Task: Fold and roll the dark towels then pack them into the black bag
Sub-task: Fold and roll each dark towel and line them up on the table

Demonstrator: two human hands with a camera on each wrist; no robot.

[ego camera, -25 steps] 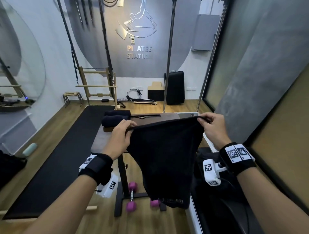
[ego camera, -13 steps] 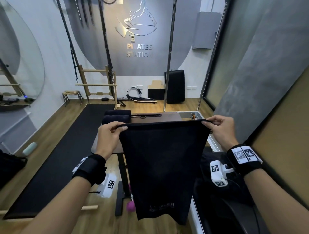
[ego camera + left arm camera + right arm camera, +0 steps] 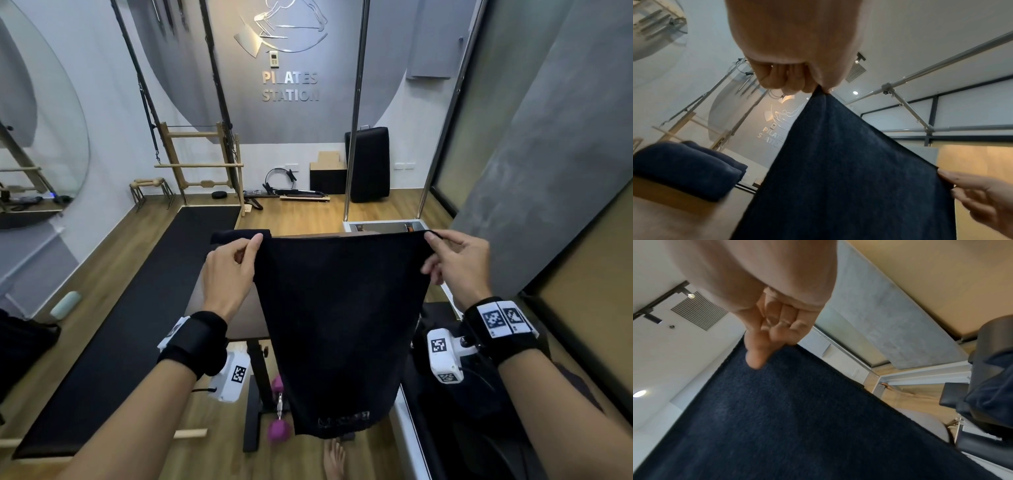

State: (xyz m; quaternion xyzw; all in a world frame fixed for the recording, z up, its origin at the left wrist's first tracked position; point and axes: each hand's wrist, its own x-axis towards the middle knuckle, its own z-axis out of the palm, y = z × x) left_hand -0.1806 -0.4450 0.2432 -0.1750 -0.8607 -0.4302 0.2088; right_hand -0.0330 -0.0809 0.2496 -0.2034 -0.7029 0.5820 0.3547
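A dark towel hangs flat in the air in front of me, stretched by its two top corners over the brown table. My left hand pinches the top left corner. My right hand pinches the top right corner. Rolled dark towels lie on the far left of the table, mostly hidden behind my left hand in the head view. A black mass, possibly the black bag, sits low on my right; I cannot tell for sure.
Pink dumbbells lie on the wooden floor by the table's black stand. A long black mat runs along the left. A white metal frame stands behind the table. My bare foot shows below the towel.
My hands have drawn apart and lifted, so the towel went from slack and bunched to taut and flat. Its lower edge now hangs straight.
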